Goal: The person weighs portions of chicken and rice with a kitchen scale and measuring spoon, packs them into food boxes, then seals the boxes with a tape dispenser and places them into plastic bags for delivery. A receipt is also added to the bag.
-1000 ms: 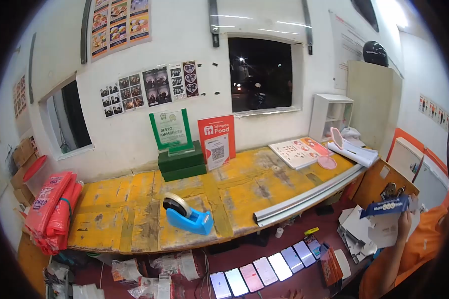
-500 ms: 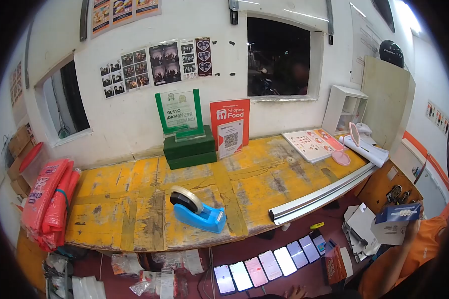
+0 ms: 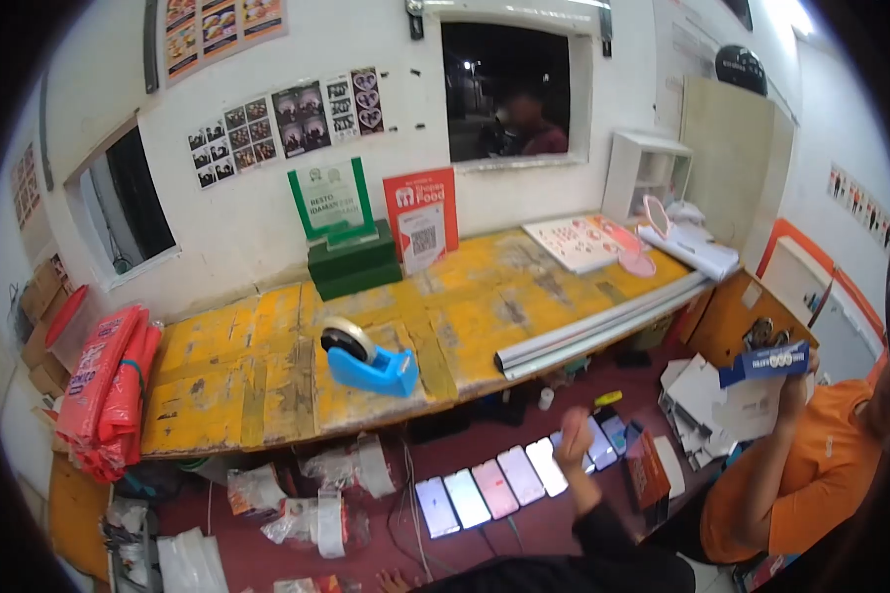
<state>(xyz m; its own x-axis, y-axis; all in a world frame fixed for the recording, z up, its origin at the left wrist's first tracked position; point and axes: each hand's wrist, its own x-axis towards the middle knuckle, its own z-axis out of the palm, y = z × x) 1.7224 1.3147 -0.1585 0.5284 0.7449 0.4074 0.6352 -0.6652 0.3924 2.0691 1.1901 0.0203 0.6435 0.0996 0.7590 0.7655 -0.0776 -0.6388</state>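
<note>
A row of several lit smartphones (image 3: 494, 487) lies on the dark red surface below the counter. My right hand (image 3: 572, 443), in a dark sleeve, is raised over the row and hides part of it. Its fingers are blurred, and I cannot tell whether they grip anything. Down at the bottom edge, my left hand (image 3: 396, 581) rests on the red surface with its fingers spread, left of the phones. A cable (image 3: 412, 494) runs between that hand and the phones.
On the yellow counter (image 3: 267, 346) stand a blue tape dispenser (image 3: 371, 371), green boxes (image 3: 356, 267) and a metal rail (image 3: 603, 331). Red plastic packs (image 3: 109, 390) lie left. At right, a person in orange (image 3: 811, 474) holds a blue-and-white box (image 3: 761, 366). A yellow highlighter (image 3: 608, 398) lies behind the phones.
My right hand now stands raised over the phones, where only fingertips showed at the bottom edge before. My left hand is in view at the bottom. The whole view has shifted.
</note>
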